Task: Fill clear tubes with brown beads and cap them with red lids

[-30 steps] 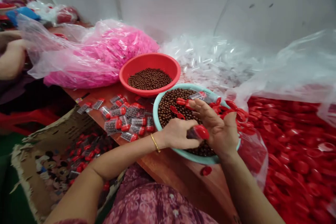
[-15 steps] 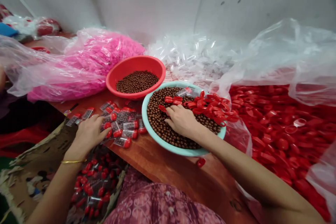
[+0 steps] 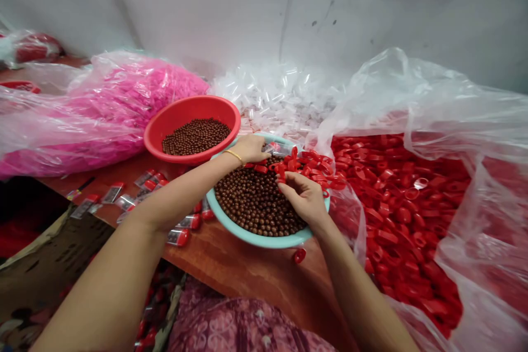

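Observation:
A teal basin [image 3: 259, 240] holds brown round beads [image 3: 251, 203] and a heap of red plastic caps [image 3: 315, 165]. My right hand [image 3: 306, 197] is over the basin, thumb and fingers pinching a red cap [image 3: 281, 174] at the edge of the heap. Reaching across the far left rim, my left hand [image 3: 248, 148] has its thumb apart from its fingers. Clear plastic tubes [image 3: 279, 148] lie just beyond its fingertips among the caps. Part of the left fingers is hidden behind the hand.
Behind stand a red basin [image 3: 154, 131] of beads and a pile of clear tubes [image 3: 280, 96]. Pink pieces in a bag [image 3: 124, 99] lie left; red caps in an open bag [image 3: 396, 220] lie right. Filled red-capped tubes [image 3: 190, 222] lie on the table, above a cardboard box [image 3: 61, 261].
My left hand has moved from the filled tubes to the teal basin's far side. My right hand has come out of the beads and taken a red cap. The view has shifted right.

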### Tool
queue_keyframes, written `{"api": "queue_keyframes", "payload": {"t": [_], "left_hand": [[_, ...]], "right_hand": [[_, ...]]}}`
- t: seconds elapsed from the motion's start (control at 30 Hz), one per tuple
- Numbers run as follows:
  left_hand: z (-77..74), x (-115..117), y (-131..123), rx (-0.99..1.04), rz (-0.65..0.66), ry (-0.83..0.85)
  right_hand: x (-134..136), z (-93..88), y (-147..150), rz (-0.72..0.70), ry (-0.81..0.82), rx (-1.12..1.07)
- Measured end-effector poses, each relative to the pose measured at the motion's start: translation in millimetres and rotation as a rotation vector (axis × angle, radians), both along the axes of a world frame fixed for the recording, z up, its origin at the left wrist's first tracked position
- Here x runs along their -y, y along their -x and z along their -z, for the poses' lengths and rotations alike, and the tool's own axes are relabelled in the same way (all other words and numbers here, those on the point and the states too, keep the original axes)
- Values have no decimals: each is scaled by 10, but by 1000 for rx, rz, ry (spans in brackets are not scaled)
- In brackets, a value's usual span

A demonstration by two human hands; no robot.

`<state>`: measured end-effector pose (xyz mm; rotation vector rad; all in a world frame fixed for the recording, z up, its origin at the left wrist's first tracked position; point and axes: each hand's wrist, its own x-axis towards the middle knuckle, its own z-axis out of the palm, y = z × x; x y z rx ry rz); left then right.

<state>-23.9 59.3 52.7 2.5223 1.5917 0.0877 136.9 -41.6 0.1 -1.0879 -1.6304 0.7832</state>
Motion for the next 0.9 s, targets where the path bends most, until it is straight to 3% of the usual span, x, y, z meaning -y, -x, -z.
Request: {"api": "queue_keyframes", "payload": {"t": [0.1, 0.2, 0.4, 0.53, 0.67, 0.8, 0.9], "left_hand": [[80, -225, -135, 3, -28, 110], [110, -215, -81, 77, -49, 123], [-44, 289, 327, 311, -43, 94], [-95, 640, 474, 587, 33, 344], [40, 825, 387, 804, 85, 518], [76, 996, 345, 874, 92, 483], [-26, 1151, 598, 781, -34, 366]], "right_hand": [[-32, -24, -17, 80, 105, -220], [-53, -67, -27, 137, 149, -322], [-54, -64, -33, 142, 138, -336], [-53, -31, -15, 153, 121, -306], [-44, 8, 6, 81, 138, -258], [-30, 18, -3, 58, 163, -279], [-28, 2, -18, 82, 164, -308]]}}
